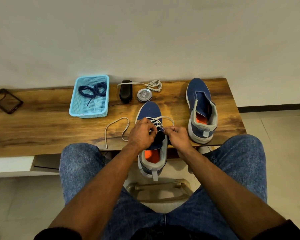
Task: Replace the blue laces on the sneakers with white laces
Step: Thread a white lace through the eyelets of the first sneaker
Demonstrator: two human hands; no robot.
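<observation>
A wooden tabletop (42, 122) carried everything. At ten o'clock lay a dark phone case (6, 100). A light blue basket (73, 108) stood toward eleven o'clock, and a black brush (126, 91), a round tin (145, 95) and a coiled white lace (154, 85) lay side by side near twelve. A laceless blue sneaker (200, 110) sat at two o'clock. Another blue sneaker (150, 110) overhung the near edge at the centre, its loose white lace end (117, 129) trailing toward nine o'clock.
</observation>
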